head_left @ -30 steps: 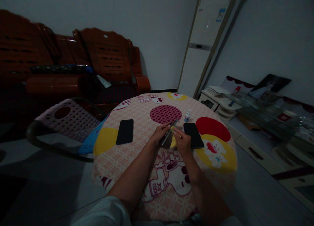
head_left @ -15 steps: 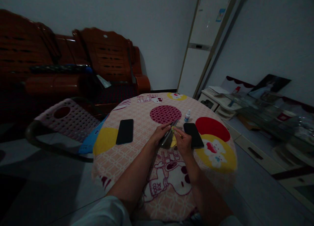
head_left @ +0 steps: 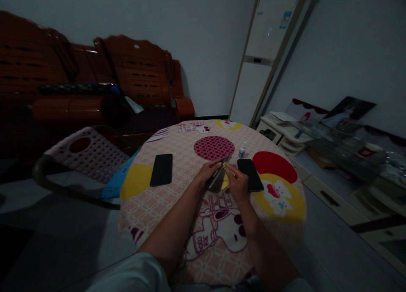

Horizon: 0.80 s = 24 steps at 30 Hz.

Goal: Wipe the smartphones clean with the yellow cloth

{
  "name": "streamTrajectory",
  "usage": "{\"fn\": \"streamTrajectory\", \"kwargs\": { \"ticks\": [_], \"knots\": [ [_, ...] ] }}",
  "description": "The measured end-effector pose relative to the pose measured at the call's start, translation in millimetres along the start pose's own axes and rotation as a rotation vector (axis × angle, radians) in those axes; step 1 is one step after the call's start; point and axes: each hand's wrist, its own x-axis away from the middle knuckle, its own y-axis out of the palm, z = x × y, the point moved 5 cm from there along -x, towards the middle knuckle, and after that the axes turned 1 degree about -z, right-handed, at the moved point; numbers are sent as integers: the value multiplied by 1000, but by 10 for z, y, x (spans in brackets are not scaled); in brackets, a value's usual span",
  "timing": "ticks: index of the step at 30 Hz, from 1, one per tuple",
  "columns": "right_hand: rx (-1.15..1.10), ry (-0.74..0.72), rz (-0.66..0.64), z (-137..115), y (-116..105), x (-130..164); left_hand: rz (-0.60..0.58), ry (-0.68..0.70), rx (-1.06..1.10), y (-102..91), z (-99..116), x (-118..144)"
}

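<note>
Over the round table my left hand (head_left: 207, 172) is closed on the left side of a flat, dark, shiny device (head_left: 216, 181) with a silvery edge, perhaps a phone; dim light hides its exact kind. My right hand (head_left: 239, 182) pinches a yellow cloth (head_left: 225, 182) against the right side of this device. Just right of that hand a black phone (head_left: 252, 173) lies flat on the tablecloth. A second black phone (head_left: 161, 169) lies apart at the left. Behind the hands, a small white bottle (head_left: 242, 150) with a blue label stands upright.
A patterned tablecloth (head_left: 177, 203) covers the round table. At the left stands a woven chair (head_left: 91, 150), with a wooden sofa (head_left: 136, 72) behind. A tall white cabinet-like unit (head_left: 253, 80) is at the back, and a glass-topped stand (head_left: 342, 152) is at the right.
My right hand and the yellow cloth have shifted very slightly along the device. My left hand keeps its grip, and the phones and bottle have stayed in place.
</note>
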Motion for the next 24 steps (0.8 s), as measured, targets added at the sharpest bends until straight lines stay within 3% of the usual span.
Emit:
{"fn": "streamTrajectory", "kwargs": {
  "ticks": [6,13,24],
  "knots": [
    [2,10,-101,17,78,41,14,-24,7,-31,-11,-17],
    [-18,36,-23,51,39,21,16,-28,26,-43,-37,-31],
    [-34,68,-50,69,45,16,36,-13,83,-102,-101,-68]
  ]
}}
